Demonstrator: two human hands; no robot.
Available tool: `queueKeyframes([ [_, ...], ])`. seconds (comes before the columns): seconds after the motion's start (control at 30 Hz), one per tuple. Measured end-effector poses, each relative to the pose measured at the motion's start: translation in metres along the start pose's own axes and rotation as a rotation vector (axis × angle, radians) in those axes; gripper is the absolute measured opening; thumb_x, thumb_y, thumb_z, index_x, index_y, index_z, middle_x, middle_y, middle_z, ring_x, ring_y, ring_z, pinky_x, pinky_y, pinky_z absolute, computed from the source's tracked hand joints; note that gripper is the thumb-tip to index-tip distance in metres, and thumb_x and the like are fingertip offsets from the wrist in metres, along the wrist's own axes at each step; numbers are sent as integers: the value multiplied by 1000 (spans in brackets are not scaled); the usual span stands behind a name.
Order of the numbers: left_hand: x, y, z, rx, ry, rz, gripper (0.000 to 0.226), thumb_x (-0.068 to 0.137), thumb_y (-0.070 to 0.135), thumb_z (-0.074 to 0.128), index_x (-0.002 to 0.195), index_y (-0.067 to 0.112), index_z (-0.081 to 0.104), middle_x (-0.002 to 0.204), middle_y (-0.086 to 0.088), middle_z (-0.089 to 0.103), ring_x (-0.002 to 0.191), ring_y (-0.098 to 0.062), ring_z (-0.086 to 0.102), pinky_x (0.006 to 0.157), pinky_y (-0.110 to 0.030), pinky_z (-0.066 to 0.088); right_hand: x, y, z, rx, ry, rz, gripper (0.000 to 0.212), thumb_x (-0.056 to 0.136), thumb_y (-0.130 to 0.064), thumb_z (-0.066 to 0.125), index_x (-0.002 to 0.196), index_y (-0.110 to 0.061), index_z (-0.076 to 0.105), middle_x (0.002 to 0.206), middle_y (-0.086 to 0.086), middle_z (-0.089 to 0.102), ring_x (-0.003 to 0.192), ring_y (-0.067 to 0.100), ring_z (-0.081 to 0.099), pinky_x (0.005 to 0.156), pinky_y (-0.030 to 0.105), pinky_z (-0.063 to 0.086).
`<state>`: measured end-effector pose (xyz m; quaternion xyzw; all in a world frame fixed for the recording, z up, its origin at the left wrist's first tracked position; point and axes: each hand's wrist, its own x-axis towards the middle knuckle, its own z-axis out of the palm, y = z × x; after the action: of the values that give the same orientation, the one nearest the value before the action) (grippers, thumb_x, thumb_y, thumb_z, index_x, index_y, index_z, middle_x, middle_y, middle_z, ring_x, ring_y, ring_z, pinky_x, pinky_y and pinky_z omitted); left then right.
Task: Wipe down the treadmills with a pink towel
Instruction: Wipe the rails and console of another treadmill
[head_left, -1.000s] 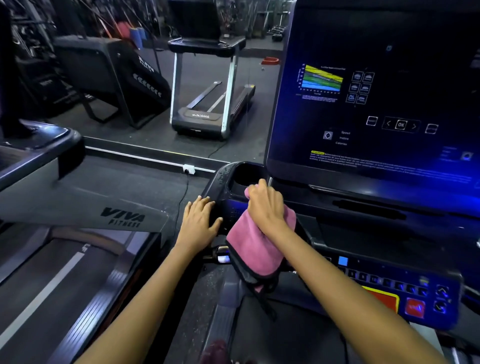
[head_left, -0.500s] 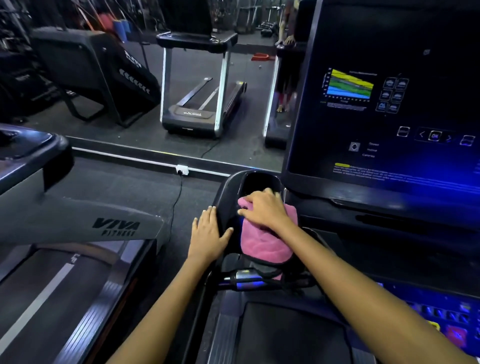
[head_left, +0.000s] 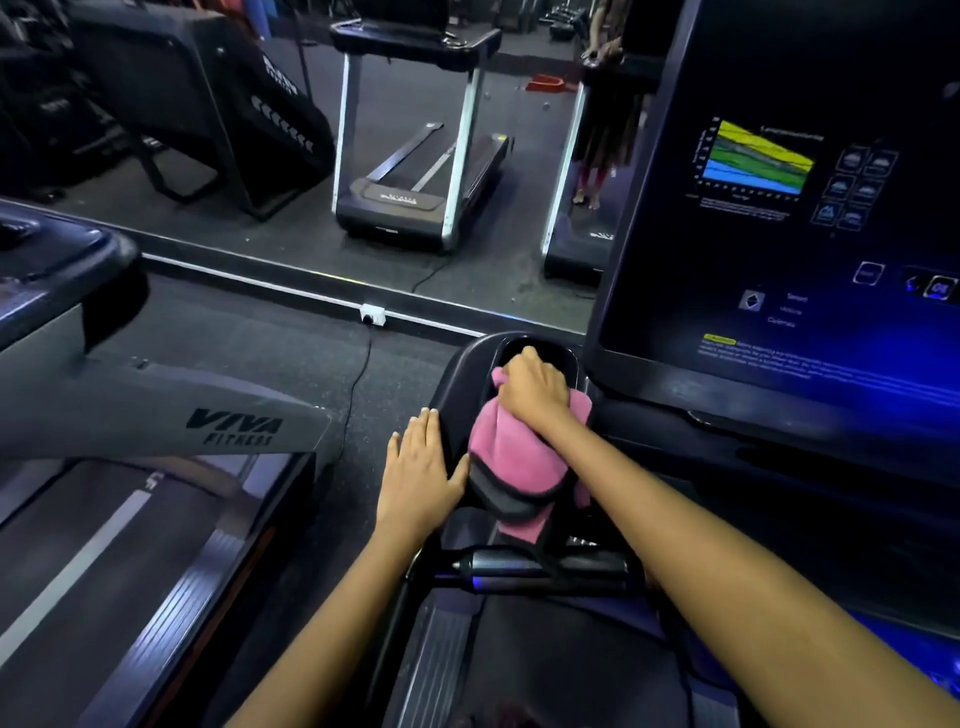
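Fingers of my right hand (head_left: 535, 392) curl round the pink towel (head_left: 511, 457), pressing its bunched top into the cup holder (head_left: 569, 358) at the left corner of the treadmill (head_left: 519, 670) console, just beside the lit screen (head_left: 779, 218). The towel's loose end hangs down toward the handlebar (head_left: 540, 564). My left hand (head_left: 418, 475) lies flat and open on the holder's outer rim, thumb touching the towel. Another treadmill (head_left: 130, 415) stands to my left.
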<state>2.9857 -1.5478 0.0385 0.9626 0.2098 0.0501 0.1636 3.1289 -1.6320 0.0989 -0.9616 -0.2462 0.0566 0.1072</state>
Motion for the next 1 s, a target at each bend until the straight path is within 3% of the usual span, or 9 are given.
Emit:
queueKeyframes([
  [0.1,0,0,-1,-23,2,-1,68,98,42,33,149,6,7,157,-9,12,145,-19,10,117,-36,5,10,4,-10,49,-43,42,29,93,-24,46,105,-5,64,121,16,54,108,38,56,84,38,44],
  [0.23,-1,1,-2,-94,14,-19,73,88,47,18,148,6,16,156,-8,19,144,-19,16,116,-35,7,-11,15,-7,5,-91,-192,8,81,-12,46,74,-14,49,102,11,53,94,35,56,75,40,43],
  [0.33,1,1,-2,-171,35,-32,66,90,39,20,147,7,21,155,-7,23,143,-18,18,116,-35,7,-13,28,-8,-76,-163,-338,10,75,-17,48,80,-15,57,90,2,49,89,28,55,65,33,35],
  [0.5,2,-2,-3,-206,51,-35,68,84,37,18,145,8,27,152,-6,28,142,-18,22,115,-34,9,-21,-5,-10,-532,295,-640,28,77,-17,40,72,-19,68,83,-1,60,73,20,56,54,29,37],
  [0.53,2,-2,-3,-204,53,-38,68,84,36,18,145,8,28,152,-6,29,142,-18,22,115,-34,9,-20,-12,-5,-540,348,-688,28,79,-19,40,78,-21,68,84,-3,61,74,18,56,56,29,38],
  [0.67,-1,-2,-4,-212,57,-56,66,85,33,19,145,9,29,152,-7,30,142,-19,22,115,-34,8,-21,-11,7,-379,51,-532,50,91,-41,46,134,-16,41,126,2,55,111,27,48,89,41,33],
  [0.8,0,-4,-2,-232,70,-56,49,98,21,31,145,9,28,152,-7,30,142,-19,20,115,-34,7,-36,-5,11,-369,43,-472,54,89,-56,41,134,-25,42,146,-2,38,133,36,28,102,56,21],
  [0.87,1,-4,-2,-245,76,-53,48,99,18,35,146,9,27,152,-6,29,143,-18,19,115,-33,6,-42,-4,17,-409,33,-455,55,90,-57,40,136,-27,42,153,0,24,127,39,34,99,55,27],
  [1.0,0,-4,-4,-248,84,-52,48,99,17,35,146,10,26,152,-5,28,142,-17,20,115,-32,6,-26,5,20,-347,110,-519,38,94,-40,41,130,-30,49,143,1,37,99,30,52,78,40,41],
])
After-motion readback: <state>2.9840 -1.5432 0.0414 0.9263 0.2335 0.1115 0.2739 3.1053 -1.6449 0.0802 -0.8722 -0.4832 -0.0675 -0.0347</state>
